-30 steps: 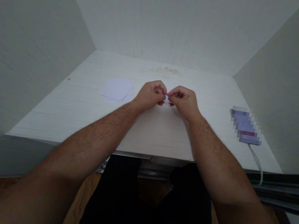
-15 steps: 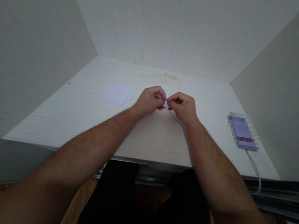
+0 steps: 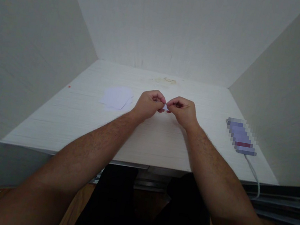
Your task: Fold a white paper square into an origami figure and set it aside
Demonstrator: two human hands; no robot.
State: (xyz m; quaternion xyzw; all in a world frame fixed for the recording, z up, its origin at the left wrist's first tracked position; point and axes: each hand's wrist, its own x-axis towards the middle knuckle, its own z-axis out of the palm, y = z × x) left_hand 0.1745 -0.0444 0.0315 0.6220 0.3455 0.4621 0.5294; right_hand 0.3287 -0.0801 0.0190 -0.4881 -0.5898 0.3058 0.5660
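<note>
My left hand [image 3: 148, 103] and my right hand [image 3: 182, 110] meet above the middle of the white table [image 3: 80, 116]. Both are closed in a pinch on a small white piece of paper [image 3: 165, 107], of which only a sliver shows between the fingertips. A loose stack of small white paper sheets [image 3: 116, 97] lies on the table just left of my left hand.
A pixelated flat device [image 3: 240, 136] lies at the table's right side, with a white cable [image 3: 254, 174] running off the front edge. White walls close the table in on the left, back and right. A faint stain [image 3: 166, 80] marks the far edge.
The hands keep the same pinch on the paper. The view has tilted slightly, so everything sits a little lower in the picture.
</note>
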